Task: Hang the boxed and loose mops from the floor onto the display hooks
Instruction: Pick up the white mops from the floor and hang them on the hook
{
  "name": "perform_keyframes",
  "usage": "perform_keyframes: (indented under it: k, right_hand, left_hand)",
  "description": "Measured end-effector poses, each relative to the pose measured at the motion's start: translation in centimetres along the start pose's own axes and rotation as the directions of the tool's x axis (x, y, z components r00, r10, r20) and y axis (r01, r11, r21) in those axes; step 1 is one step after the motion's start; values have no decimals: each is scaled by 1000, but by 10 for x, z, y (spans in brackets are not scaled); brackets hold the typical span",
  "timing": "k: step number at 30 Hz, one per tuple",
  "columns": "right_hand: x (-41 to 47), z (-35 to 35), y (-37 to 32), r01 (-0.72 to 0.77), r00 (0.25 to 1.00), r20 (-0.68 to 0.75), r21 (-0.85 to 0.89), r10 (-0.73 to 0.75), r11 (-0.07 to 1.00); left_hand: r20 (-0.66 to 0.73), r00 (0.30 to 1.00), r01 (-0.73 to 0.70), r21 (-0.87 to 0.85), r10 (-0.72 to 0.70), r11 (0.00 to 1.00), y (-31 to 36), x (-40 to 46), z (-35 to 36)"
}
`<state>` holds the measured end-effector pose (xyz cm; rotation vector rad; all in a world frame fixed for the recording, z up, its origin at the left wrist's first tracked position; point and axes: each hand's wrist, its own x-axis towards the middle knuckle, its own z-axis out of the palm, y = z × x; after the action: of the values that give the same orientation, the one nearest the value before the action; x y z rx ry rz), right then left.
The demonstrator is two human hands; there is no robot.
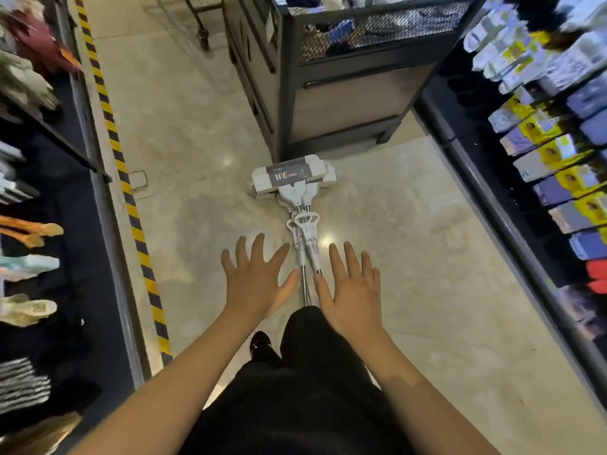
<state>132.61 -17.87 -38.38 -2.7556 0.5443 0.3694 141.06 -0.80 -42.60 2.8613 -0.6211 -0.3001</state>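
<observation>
1. Reaching forward over dark trousers (315, 389) and a black shoe (260, 345), both bare arms stretched out above the pale tiled floor (410, 257).
2. The left hand (254, 280) was spread flat with fingers straight and apart, its grip fully open and holding nothing.
3. The right hand (353, 290) was likewise splayed, its grip wide open and empty, its thumb just beside the mop handles.
4. Between the two hands ran the mops (295, 185), lying stacked on the floor, metal handles near, white heads far, a grey label across the top head.
5. Just beyond the heads stood a dark mesh-topped bin (345, 93).
6. Left ran a yellow-black striped tape (124, 178) beside a dark shelf (39, 224) of goods; right, racks of packaged items (542, 142).
</observation>
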Motion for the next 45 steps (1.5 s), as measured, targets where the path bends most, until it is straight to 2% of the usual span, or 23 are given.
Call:
perform_keyframes:
  k: [7, 14, 18, 25, 27, 31, 33, 35, 36, 37, 39, 40, 41, 43, 45]
  right_hand:
    - [76, 13, 10, -64, 998, 29, 31, 63, 997]
    - [164, 63, 45, -150, 982, 127, 68, 141, 986]
    - [227, 110, 74, -183, 946, 279, 48, 163, 982]
    - [320, 202, 125, -218, 929, 312, 26, 200, 976]
    - [338, 232, 138, -242, 914, 336, 4, 227, 970]
    - [360, 310, 158, -241, 889, 401, 3, 219, 971]
    - [370, 354, 166, -242, 869, 452, 30, 203, 970]
    - [384, 403, 178, -292, 844, 489, 73, 221, 954]
    - [393, 426, 182, -348, 827, 506, 115, 247, 930]
    - [402, 445, 185, -406, 813, 513, 159, 276, 900]
    - [420, 481, 191, -498, 783, 541, 253, 306, 829]
    - [430, 493, 192, -534, 773, 555, 307, 308, 788]
    - [440, 504, 194, -572, 762, 565, 360, 316, 737]
    - [461, 518, 195, -658, 722, 602, 447, 340, 607]
    - [475, 526, 199, -692, 699, 614, 453, 367, 562]
  left_hand:
    - [68, 995, -74, 58, 70, 996, -5, 93, 15]
    - [222, 975, -36, 81, 17, 996, -6, 184, 69]
    - [317, 948, 0, 117, -37, 993, -14, 237, 120]
    - [450, 892, -43, 174, -41, 984, -12, 318, 214]
    - [508, 861, -69, 178, -32, 982, -15, 338, 254]
    - [531, 847, -114, 147, 19, 982, -33, 369, 346]
    - [574, 818, -53, 121, -27, 991, -43, 381, 391]
    - [611, 781, 148, 22, -130, 989, -51, 397, 441]
    - [634, 748, 310, -69, -199, 948, -54, 407, 463]
    - [659, 706, 479, -174, -260, 860, -56, 416, 486]
    - [718, 611, 733, -355, -334, 580, -58, 434, 524]
    - [746, 568, 801, -405, -347, 441, -56, 442, 539]
    - [757, 554, 826, -447, -347, 343, -54, 448, 552]
    - [742, 565, 825, -515, -362, 231, -49, 454, 572]
    - [727, 557, 822, -553, -402, 137, -49, 453, 589]
